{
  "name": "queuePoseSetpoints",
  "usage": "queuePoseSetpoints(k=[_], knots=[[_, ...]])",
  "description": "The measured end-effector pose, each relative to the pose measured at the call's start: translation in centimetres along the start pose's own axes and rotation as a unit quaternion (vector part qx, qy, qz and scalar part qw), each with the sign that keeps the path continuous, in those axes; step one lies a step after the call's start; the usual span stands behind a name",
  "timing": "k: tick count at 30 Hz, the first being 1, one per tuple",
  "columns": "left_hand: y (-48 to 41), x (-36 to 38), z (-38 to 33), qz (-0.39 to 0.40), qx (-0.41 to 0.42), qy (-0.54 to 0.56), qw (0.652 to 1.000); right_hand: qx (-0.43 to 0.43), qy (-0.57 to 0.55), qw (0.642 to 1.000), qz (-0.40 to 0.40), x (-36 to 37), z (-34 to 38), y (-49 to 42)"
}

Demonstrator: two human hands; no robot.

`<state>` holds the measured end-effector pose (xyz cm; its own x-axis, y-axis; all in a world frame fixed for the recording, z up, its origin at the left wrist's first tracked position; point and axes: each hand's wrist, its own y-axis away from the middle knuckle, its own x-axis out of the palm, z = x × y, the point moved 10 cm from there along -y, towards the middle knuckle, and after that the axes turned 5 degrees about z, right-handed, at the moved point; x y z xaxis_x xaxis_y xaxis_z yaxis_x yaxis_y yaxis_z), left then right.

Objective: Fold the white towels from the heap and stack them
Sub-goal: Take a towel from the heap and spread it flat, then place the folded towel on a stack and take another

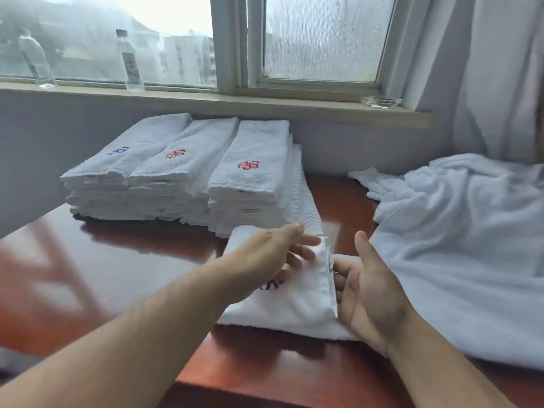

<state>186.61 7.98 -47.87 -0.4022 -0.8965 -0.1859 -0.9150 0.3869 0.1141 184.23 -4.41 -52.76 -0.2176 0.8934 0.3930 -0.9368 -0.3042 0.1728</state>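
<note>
A partly folded white towel (297, 301) lies on the red-brown table in front of me, a small embroidered mark showing under my wrist. My left hand (265, 254) reaches across its far part with fingers stretched out, fingertips on a raised fold at the towel's right side. My right hand (368, 290) stands palm-in against the towel's right edge, fingers straight and slipped under that fold. Behind it stand three stacks of folded white towels (182, 172), side by side. The heap of loose white towels (459, 245) spreads over the right of the table.
The table (123, 260) is glossy, its near edge at the bottom. Two clear plastic bottles (131, 63) stand on the window sill behind the stacks. A pale curtain (494, 69) hangs at the right, above the heap. A patterned white cloth (303, 201) lies beside the right stack.
</note>
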Motion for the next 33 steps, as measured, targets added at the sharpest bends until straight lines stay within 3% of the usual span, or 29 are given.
queuePoseSetpoints(k=[4, 11, 15, 19, 24, 28, 33], knots=[[1.1, -2.2, -1.2, -0.074, 0.09, -0.042, 0.992, 0.051, 0.106, 0.992, -0.046, -0.8, 0.1, -0.3], [3.2, -6.4, -0.1, -0.135, 0.109, -0.122, 0.977, 0.064, 0.252, 0.961, -0.095, 0.5, -0.6, -2.2], [3.8, -7.8, 0.7, -0.158, 0.123, -0.211, 0.957, 0.028, 0.357, 0.924, -0.13, 0.9, 0.2, -2.3], [3.8, -5.8, 0.7, -0.099, 0.128, -0.348, 0.923, -0.001, 0.28, 0.95, -0.137, -1.3, 2.7, -0.8], [2.2, -1.5, -1.1, -0.047, 0.164, -0.372, 0.913, -0.033, 0.204, 0.968, -0.143, -8.2, 7.5, 3.7], [-0.3, 3.9, -2.3, 0.008, 0.188, -0.406, 0.894, -0.042, 0.182, 0.96, -0.209, -15.9, 11.9, 8.3], [-3.9, 11.1, -0.9, 0.072, 0.147, -0.517, 0.84, 0.004, 0.195, 0.944, -0.267, -23.1, 14.0, 13.0]])
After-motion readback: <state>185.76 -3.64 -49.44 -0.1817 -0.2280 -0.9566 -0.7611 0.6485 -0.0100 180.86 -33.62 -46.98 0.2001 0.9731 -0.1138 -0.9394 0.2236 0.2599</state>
